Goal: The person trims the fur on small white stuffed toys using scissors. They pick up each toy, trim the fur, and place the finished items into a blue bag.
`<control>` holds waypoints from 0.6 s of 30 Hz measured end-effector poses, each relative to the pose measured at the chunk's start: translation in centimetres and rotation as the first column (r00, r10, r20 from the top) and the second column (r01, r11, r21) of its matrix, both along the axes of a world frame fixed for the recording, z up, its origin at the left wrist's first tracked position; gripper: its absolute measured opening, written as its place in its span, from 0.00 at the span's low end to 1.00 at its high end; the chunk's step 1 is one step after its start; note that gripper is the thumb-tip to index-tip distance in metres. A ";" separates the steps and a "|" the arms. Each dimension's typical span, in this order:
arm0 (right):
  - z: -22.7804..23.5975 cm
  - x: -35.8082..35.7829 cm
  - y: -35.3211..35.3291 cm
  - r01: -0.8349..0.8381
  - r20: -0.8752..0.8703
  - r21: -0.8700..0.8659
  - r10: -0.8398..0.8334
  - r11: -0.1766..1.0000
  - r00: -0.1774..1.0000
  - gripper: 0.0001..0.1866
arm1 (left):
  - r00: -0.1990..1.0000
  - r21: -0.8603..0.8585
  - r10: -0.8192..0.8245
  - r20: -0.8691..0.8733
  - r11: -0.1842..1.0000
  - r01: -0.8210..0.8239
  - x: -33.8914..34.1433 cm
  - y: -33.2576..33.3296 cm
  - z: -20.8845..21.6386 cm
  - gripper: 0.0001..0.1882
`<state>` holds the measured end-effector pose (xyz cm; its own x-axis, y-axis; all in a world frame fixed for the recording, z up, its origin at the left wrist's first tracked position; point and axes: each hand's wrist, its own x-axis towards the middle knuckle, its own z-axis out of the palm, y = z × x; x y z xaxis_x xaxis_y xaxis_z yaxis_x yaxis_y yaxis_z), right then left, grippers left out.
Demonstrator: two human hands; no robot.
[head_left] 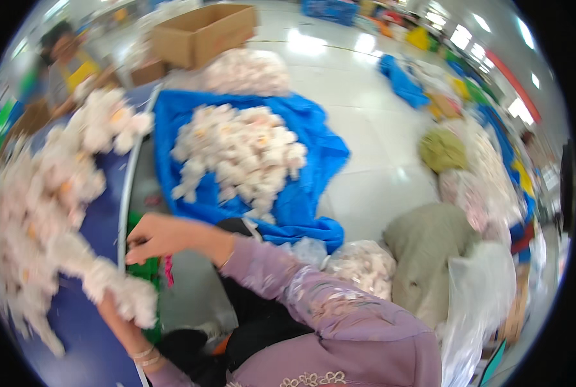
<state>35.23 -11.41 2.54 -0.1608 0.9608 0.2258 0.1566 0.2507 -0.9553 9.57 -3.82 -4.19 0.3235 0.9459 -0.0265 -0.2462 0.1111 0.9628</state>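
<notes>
My left hand (115, 316) is partly hidden beneath a fluffy white plush toy (123, 287) and grips it at the edge of the blue table. My right hand (162, 237) hovers just past the table's edge, above a green crate (147, 271). Its fingers are curled in a pinch; whatever they hold, if anything, is too small to make out. A heap of similar white plush toys (42, 213) spreads along the table (110, 200) to the left. Below my right hand, a small bright pink thing (168, 271) shows beside the crate.
More white plush toys (242, 148) lie piled on a blue sheet (313, 138) on the floor ahead. Behind them are a full clear bag (246, 72) and a cardboard box (204, 35). Stuffed bags and a grey-green sack (426, 258) stand at right. A co-worker (71, 68) is at far left.
</notes>
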 end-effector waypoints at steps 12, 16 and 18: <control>-7.1 -3.2 2.4 0.288 -0.113 0.353 -0.265 0.890 0.958 0.27 | 0.996 0.222 0.015 -0.092 0.975 0.006 5.0 1.8 1.9 0.23; -6.2 -5.1 1.5 0.339 0.050 0.327 -0.375 0.882 0.926 0.35 | 0.999 0.154 0.041 -0.012 0.987 -0.039 6.9 3.3 1.1 0.20; -6.4 -5.6 1.9 0.424 0.084 0.279 -0.462 0.862 0.883 0.33 | 0.997 0.141 -0.061 0.037 0.988 0.055 7.3 3.7 0.7 0.22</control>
